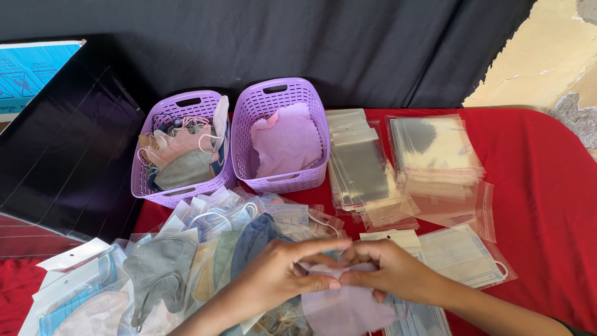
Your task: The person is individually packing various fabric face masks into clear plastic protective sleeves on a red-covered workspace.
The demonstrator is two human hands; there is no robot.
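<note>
Down low, at the near edge of the table, both hands meet over one mask.

Left hand: the left hand [280,274] comes in from the lower left, fingers curled and thumb pressed, pinching the top edge of the pale pink face mask [345,305].
Right hand: the right hand [388,269] reaches in from the lower right, fingers bent and closed on the same top edge, its fingertips touching those of the left hand.
Mask held: the pale pink face mask hangs below the two hands, flat and folded, over the heap of packed masks at the near middle of the table.
Heap under the hands: packed masks in clear bags [211,249] lie spread to the left and under the hands, among them a grey one [158,264] and a dark blue one [252,239].
Near right: a bagged pale surgical mask [463,255] lies just beside the right hand, on the red tablecloth [541,205].
Baskets: two purple plastic baskets stand side by side at the back; the left basket [180,196] is heaped with loose masks in mixed colours, the right basket [286,93] holds pink masks.
Bags: two stacks of empty clear plastic bags [435,155] lie right of the baskets.
Behind: a black cloth backdrop [323,43] hangs behind the table.
</note>
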